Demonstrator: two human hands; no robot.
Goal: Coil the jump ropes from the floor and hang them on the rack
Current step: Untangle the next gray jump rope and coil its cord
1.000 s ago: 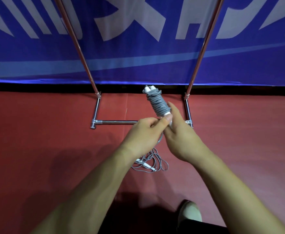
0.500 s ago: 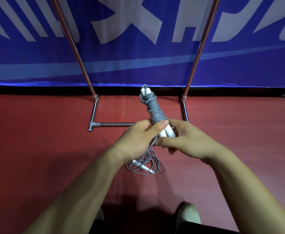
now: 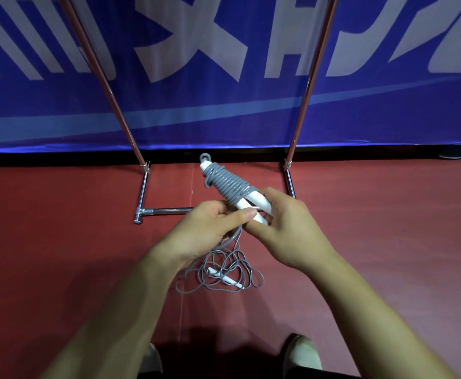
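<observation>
Red flooring (image 3: 59,242) runs back to a blue banner (image 3: 196,105) with white lettering, and the chrome rack (image 3: 141,192) stands between them, only its foot and two uprights in view.

Compared with half a second ago, the jump rope (image 3: 229,184) has tipped from near upright to a lean up and to the left, its wound grey turns unchanged in number as far as I can tell. The right hand (image 3: 286,225) grips the white handles (image 3: 254,203) at their lower end. The left hand (image 3: 207,231) has its thumb laid across them and pinches the trailing strand. That suggests the winding is close to done and the tail is being tucked or secured before hanging.

A loose rope (image 3: 223,272) lies tangled on the floor below the hands, a white handle in it. Whether the strand from the left hand joins that pile or the pile is a second rope cannot be told. The rack's top bar is cut off above, and the right fingers are mostly hidden behind the handles.
</observation>
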